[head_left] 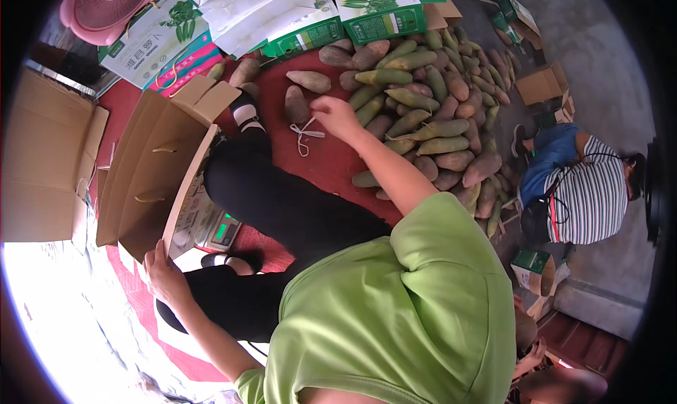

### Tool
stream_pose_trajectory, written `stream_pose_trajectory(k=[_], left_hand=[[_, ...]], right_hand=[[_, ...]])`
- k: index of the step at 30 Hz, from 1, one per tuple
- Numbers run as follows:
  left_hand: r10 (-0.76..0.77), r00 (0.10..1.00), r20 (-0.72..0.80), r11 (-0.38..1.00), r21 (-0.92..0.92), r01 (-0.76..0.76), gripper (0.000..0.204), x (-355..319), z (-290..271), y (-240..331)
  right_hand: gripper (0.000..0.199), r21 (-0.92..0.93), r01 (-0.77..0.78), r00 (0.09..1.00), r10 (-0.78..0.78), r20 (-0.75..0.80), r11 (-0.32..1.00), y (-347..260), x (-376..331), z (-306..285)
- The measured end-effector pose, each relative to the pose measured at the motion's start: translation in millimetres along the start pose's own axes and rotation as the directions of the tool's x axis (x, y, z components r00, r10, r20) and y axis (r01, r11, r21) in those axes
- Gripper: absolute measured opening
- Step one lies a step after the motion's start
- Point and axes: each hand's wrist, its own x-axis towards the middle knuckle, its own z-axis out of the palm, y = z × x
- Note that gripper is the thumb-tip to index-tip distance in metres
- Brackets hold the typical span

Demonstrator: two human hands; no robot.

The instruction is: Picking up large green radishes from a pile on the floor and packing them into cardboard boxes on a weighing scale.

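Note:
My left hand (pixel 166 280) is closed on the near edge of an open cardboard box (pixel 144 166), thumb and fingers on either side of the wall. The box stands tilted in view, partly over a scale (pixel 221 229) with a lit green display. My right hand (pixel 338 118) is over the red floor covering, fingers bent together. From its fingertips a looped white string (pixel 306 133) hangs down. A brownish radish (pixel 296 105) lies right beside that hand, and a paler radish (pixel 309 81) is just beyond. The inside bottom of the box is hidden.
A large heap of green and brownish radishes (pixel 437 129) spreads right of my hand. Flattened printed cartons (pixel 264 16) and a pink fan (pixel 113 5) are at the far side. Another box (pixel 46 157) stands left. A person in a striped shirt (pixel 589 192) crouches at the right.

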Motion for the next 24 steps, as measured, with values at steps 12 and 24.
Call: stream_pose_trajectory(k=[12,24], left_hand=[[0.053,0.997,-0.053,0.995,-0.077,-0.057,0.034,-0.5,7.7,-10.1],[0.052,0.996,-0.070,0.982,-0.179,-0.064,0.031,-0.7,23.4,-19.5]], right_hand=[[0.027,-0.936,-0.148,0.866,0.499,0.033,0.318,130.7,-101.9,-128.5],[0.028,-0.966,-0.079,0.869,0.491,0.055,0.248,128.7,-109.9,-125.6]])
